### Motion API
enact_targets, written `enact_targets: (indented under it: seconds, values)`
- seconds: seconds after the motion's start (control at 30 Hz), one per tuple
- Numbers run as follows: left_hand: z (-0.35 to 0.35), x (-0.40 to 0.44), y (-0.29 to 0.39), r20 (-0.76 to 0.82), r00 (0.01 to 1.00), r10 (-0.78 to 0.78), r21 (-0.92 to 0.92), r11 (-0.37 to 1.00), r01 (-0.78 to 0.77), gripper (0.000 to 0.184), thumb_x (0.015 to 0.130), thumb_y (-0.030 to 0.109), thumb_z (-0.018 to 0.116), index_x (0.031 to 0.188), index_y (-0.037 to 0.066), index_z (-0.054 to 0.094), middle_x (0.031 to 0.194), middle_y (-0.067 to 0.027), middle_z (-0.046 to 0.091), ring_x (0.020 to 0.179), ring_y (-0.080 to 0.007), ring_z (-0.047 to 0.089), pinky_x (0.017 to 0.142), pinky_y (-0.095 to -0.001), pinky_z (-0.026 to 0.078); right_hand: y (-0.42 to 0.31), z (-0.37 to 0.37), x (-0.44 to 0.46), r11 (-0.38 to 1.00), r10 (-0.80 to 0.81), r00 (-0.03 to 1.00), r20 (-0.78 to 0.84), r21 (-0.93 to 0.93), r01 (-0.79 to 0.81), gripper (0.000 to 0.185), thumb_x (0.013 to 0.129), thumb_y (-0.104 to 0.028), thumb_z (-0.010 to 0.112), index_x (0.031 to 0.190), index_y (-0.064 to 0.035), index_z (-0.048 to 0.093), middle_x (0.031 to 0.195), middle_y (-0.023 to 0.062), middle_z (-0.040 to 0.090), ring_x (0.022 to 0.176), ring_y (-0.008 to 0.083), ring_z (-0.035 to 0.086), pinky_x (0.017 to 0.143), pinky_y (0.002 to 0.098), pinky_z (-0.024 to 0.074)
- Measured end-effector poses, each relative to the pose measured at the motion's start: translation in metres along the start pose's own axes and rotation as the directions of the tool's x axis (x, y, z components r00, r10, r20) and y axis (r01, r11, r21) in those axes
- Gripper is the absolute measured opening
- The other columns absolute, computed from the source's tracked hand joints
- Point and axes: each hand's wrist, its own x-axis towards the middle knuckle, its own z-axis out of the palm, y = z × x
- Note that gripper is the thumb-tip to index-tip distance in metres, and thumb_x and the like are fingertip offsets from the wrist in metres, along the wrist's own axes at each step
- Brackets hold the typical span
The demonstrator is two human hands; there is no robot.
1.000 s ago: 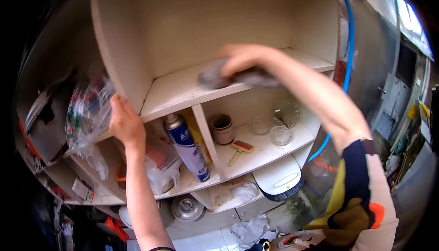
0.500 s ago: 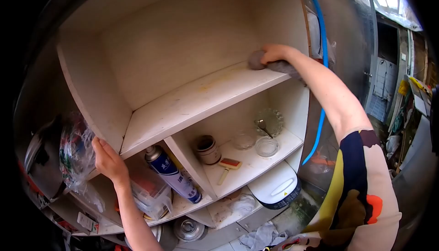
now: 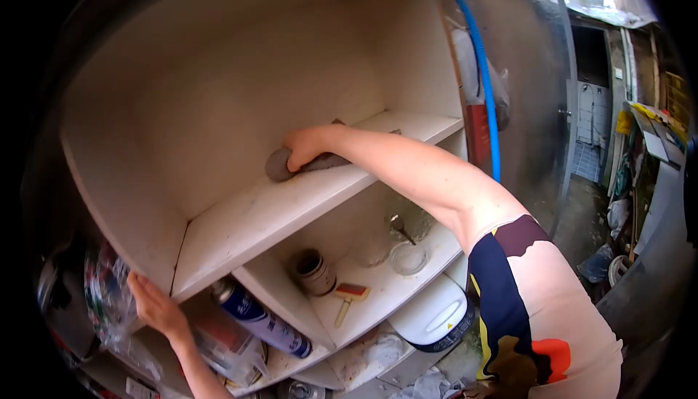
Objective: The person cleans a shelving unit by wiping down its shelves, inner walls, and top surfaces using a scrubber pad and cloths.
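My right hand [image 3: 309, 146] is closed on a grey cloth [image 3: 279, 165], pressed to the upper shelf [image 3: 240, 228] of a white cabinet, near the middle of the board. Part of the cloth trails to the right under my wrist. My left hand [image 3: 154, 304] rests at the lower front edge of the cabinet's left side panel [image 3: 120, 203], beside a clear plastic bag [image 3: 109, 297]. Its fingers are bent against the edge; whether they grip it is hard to tell.
Below the shelf are a blue spray can [image 3: 262, 319], a dark-mouthed jar [image 3: 313, 272], a small brush [image 3: 350, 293], a glass dish [image 3: 408, 258] and a white appliance [image 3: 430, 312]. A blue hose [image 3: 486, 79] hangs along the cabinet's right side.
My right hand slid the cloth to the right end of the shelf, then back left to its middle. My left hand stays at the panel edge while the view shifts.
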Motion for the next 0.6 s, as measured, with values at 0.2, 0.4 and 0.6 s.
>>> enact_targets:
  seconds: [0.2, 0.4, 0.6]
  values:
    - [-0.005, 0.004, 0.012, 0.061, 0.998, -0.029, -0.033, 0.999, 0.031, 0.029, 0.103, 0.017, 0.039, 0.117, -0.003, 0.055, 0.093, -0.0219, 0.063, 0.083, -0.0335, 0.061, 0.075, -0.0365, 0.047, 0.098, -0.029, -0.002, 0.958, 0.283, 0.946, 0.159, -0.012, -0.285, 0.063, 0.073, -0.049, 0.066, 0.114, -0.0015, 0.066, 0.117, 0.0181, 0.065, 0.105, 0.0295, 0.061, 0.088, 0.0413, 0.0486]
    - [-0.006, 0.002, 0.006, 0.036, 0.999, -0.014, 0.014, 1.000, 0.013, 0.028, 0.103, 0.015, 0.038, 0.115, -0.004, 0.054, 0.091, -0.0183, 0.061, 0.081, -0.0272, 0.057, 0.076, -0.0321, 0.045, 0.190, -0.060, -0.020, 0.836, 0.503, 0.864, 0.013, -0.264, -0.482, 0.065, 0.076, -0.052, 0.062, 0.118, -0.0021, 0.066, 0.121, 0.0183, 0.063, 0.109, 0.0311, 0.061, 0.091, 0.0421, 0.0473]
    - [-0.008, 0.000, 0.006, 0.063, 0.995, -0.073, -0.011, 0.997, 0.074, 0.032, 0.103, 0.017, 0.041, 0.117, -0.009, 0.054, 0.100, -0.0235, 0.063, 0.089, -0.0323, 0.060, 0.082, -0.0351, 0.046, 0.180, -0.056, -0.007, 0.812, 0.498, 0.866, -0.052, -0.323, -0.487, 0.061, 0.070, -0.044, 0.069, 0.111, 0.0009, 0.068, 0.112, 0.0202, 0.067, 0.103, 0.0332, 0.064, 0.087, 0.0415, 0.0495]
